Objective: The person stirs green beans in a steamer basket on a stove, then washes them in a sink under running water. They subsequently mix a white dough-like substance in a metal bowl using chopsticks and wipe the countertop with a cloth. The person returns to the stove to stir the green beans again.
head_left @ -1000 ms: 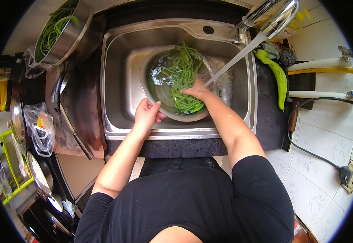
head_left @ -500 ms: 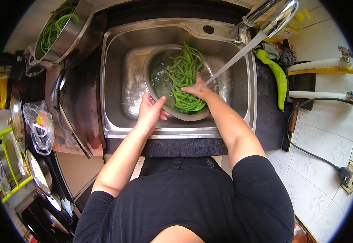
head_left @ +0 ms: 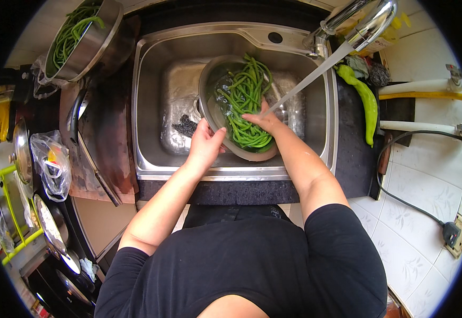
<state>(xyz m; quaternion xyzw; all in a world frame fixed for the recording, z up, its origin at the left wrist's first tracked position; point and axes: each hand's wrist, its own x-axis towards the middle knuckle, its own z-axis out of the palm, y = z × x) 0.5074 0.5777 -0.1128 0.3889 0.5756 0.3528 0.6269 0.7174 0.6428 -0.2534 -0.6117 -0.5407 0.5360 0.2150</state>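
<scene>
A round metal bowl (head_left: pixel 204 87) tilts inside the steel sink, its left side raised. Long green beans (head_left: pixel 247 100) lie tangled in it with some water. My left hand (head_left: pixel 207 143) grips the bowl's near-left rim, thumb on the inner side. At the bowl's right side, my right hand (head_left: pixel 263 121) is closed against the beans; its thumb lies across them and its other fingers are partly hidden. From the tap (head_left: pixel 371 26) at the far right, a stream of water (head_left: pixel 316 74) falls onto my right hand.
Under the bowl's left side, the sink floor (head_left: pixel 175 100) shows a dark drain patch (head_left: pixel 186 126). A light green pepper (head_left: pixel 363 103) lies right of the sink (head_left: pixel 143 106). Far left stands a pot (head_left: pixel 101 40) holding more beans; nearer is a cleaver-like tool (head_left: pixel 96 164) on a board.
The bowl has shifted right and tipped, its left side rising with my left hand. The drain patch has come into view beneath it. My right hand has stayed nearly in place.
</scene>
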